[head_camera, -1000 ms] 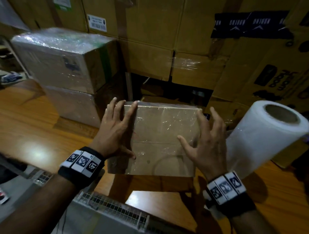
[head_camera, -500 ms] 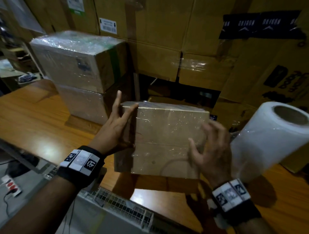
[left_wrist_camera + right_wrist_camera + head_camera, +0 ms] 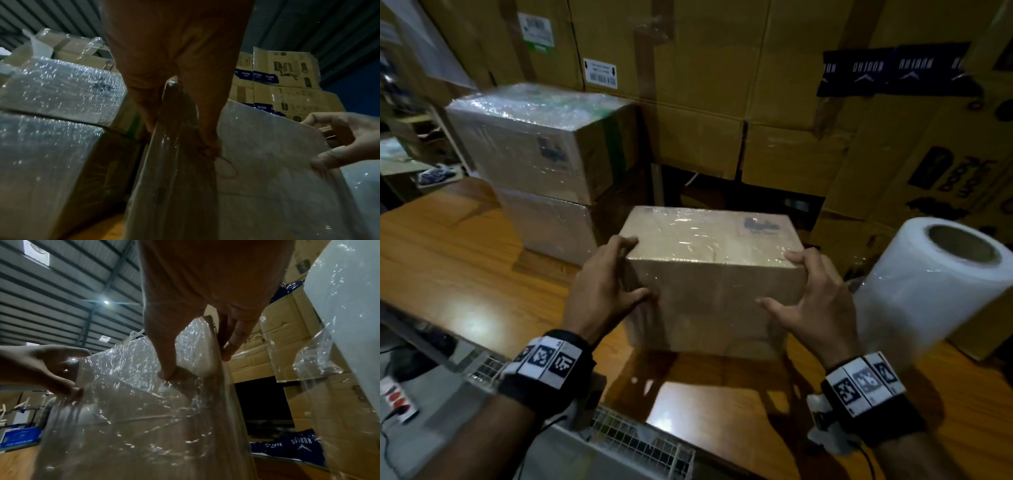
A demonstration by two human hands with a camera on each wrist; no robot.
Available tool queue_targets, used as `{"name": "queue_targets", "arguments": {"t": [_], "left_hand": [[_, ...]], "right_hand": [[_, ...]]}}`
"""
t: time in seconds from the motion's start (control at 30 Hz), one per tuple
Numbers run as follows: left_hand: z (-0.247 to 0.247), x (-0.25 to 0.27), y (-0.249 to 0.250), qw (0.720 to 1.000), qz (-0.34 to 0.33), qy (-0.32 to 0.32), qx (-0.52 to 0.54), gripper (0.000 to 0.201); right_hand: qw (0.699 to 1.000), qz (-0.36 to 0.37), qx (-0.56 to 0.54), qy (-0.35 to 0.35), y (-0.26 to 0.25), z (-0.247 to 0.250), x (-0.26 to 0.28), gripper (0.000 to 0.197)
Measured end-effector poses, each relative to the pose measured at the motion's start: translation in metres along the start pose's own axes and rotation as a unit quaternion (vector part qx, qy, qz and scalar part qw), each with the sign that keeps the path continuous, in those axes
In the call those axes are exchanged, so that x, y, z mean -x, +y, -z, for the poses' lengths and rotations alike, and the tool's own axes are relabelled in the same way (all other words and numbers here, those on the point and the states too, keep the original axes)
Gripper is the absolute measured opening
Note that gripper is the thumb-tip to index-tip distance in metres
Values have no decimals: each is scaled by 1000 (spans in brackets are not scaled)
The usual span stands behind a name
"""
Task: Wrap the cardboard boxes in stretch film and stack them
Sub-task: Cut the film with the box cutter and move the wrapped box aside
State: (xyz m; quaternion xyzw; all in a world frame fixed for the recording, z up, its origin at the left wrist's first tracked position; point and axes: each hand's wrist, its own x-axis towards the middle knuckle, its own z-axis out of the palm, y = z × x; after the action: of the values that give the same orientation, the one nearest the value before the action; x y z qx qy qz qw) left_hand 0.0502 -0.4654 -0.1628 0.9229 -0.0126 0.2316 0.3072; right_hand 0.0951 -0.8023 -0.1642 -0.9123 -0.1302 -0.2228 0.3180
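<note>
A cardboard box wrapped in clear film (image 3: 712,274) stands in front of me over the wooden table (image 3: 465,274). My left hand (image 3: 616,274) grips its upper left corner, thumb on the near face. My right hand (image 3: 803,284) grips the upper right corner the same way. I cannot tell whether the box touches the table. Two wrapped boxes sit stacked at the left, the upper (image 3: 544,144) on the lower (image 3: 551,229). In the left wrist view the held box (image 3: 267,162) lies between my left hand (image 3: 185,97) and right hand (image 3: 339,138).
A white roll of stretch film (image 3: 935,284) stands upright just right of my right hand, with a loose film tail (image 3: 308,361). Large brown cartons (image 3: 705,85) form a wall behind the table. A wire rack (image 3: 637,442) runs along the near table edge.
The box has tipped back, so its top now shows. Both hands slid from its near face to its upper corners and gripped it.
</note>
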Motion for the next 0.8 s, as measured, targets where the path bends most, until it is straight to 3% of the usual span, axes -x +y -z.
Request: {"name": "queue_targets", "arguments": {"t": [0.1, 0.2, 0.27, 0.33, 0.4, 0.5, 0.6, 0.73, 0.8], "left_hand": [[-9, 3, -3, 996, 28, 34, 73, 58], [-16, 7, -17, 985, 57, 47, 153, 41], [-21, 13, -30, 979, 68, 51, 186, 42], [-23, 17, -36, 969, 87, 27, 228, 56], [-24, 22, -40, 967, 96, 15, 236, 73], [-25, 30, -54, 972, 93, -11, 215, 99], [-32, 44, -72, 978, 95, -81, 165, 121], [-36, 60, -92, 982, 78, -119, 125, 94], [-33, 57, -90, 983, 70, -105, 136, 105]], "right_hand": [[999, 5, -32, 37, 2, -6, 3, 63], [992, 1, -118, 30, 4, -16, 16, 48], [989, -39, -136, 32, 5, -25, 31, 44], [988, -71, -124, 59, 11, -30, 46, 35], [981, -120, -146, 52, 15, -28, 56, 46], [968, -180, -173, -5, 15, -26, 69, 90], [973, -192, -94, -91, 13, -32, 83, 135], [980, -146, -32, -134, 18, -42, 100, 119], [978, -156, -22, -135, 15, -42, 102, 122]]}}
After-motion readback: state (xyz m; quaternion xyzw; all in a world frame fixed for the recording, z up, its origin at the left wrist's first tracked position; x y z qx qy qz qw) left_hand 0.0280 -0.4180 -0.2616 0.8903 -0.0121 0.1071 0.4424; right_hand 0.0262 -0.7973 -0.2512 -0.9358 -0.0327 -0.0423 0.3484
